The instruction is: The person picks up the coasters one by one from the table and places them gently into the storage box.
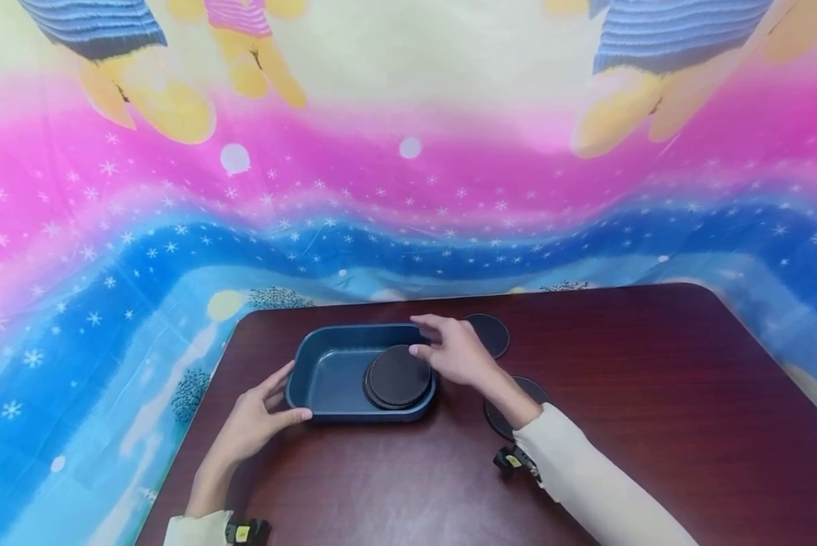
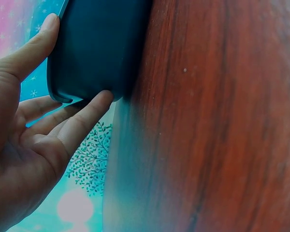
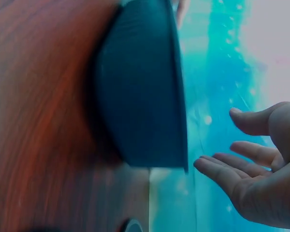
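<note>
A dark blue rectangular dish [image 1: 327, 379] with rounded corners rests on the table. My left hand [image 1: 251, 417] holds its left end, the thumb along the near side and the other fingers at the left wall; the left wrist view shows the thumb tip at the rim and a fingertip low on the wall. Inside, toward the right end, dark round coasters [image 1: 399, 376] lie stacked. Above the dish's right end is my right hand [image 1: 456, 353], holding nothing. In the right wrist view its loosely bent fingers [image 3: 222, 176] stand apart from the dish.
Two more dark round coasters lie on the brown wooden table [image 1: 640, 379]: one coaster [image 1: 490, 334] behind the right hand, another coaster [image 1: 500, 417] partly under the right forearm. A colourful patterned cloth [image 1: 408, 189] hangs behind the table and along its sides.
</note>
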Demonstrator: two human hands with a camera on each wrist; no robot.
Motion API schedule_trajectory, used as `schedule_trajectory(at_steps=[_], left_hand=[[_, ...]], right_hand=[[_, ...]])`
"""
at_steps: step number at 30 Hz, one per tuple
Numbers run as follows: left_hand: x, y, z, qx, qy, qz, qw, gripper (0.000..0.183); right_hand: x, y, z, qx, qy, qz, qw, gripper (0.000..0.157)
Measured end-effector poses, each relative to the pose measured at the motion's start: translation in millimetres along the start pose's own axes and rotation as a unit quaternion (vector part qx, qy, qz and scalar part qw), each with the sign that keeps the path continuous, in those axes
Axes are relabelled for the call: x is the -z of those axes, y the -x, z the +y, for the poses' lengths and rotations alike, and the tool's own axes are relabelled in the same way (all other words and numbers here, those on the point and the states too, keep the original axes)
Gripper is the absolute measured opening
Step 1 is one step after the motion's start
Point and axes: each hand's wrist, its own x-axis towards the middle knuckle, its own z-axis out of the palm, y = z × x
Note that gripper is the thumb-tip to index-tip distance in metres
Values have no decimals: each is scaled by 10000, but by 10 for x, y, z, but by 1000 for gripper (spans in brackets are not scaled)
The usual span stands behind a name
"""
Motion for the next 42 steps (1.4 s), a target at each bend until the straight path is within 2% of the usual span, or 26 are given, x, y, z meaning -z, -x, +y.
schedule_trajectory(at_steps=[9,19,26,31,35,38,42], left_hand=[[-6,-12,13,12,53,33,10000,97],[-7,-17,3,-10,26,12,10000,96],[-2,0,-2,3,-8,38,10000,96],[-3,4,-16,25,-13,37,10000,96],[-7,2,-20,30,1,29,10000,97],[-7,-6,-18,20,16,24,10000,97],[-1,-10,-13,-6,1,34,10000,97]], right_hand=[[426,216,370,-142,-658,173,9976,59],[665,547,821,-551,-999,236,9932,63],[775,709,969,-509,-622,141,9967,66],[804,784,1074,-282,-161,153,9994,68],[827,854,1174,-177,10,33,9998,70],[856,914,1216,-198,149,-97,9996,76],[887,980,1224,-129,621,-235,9977,85]])
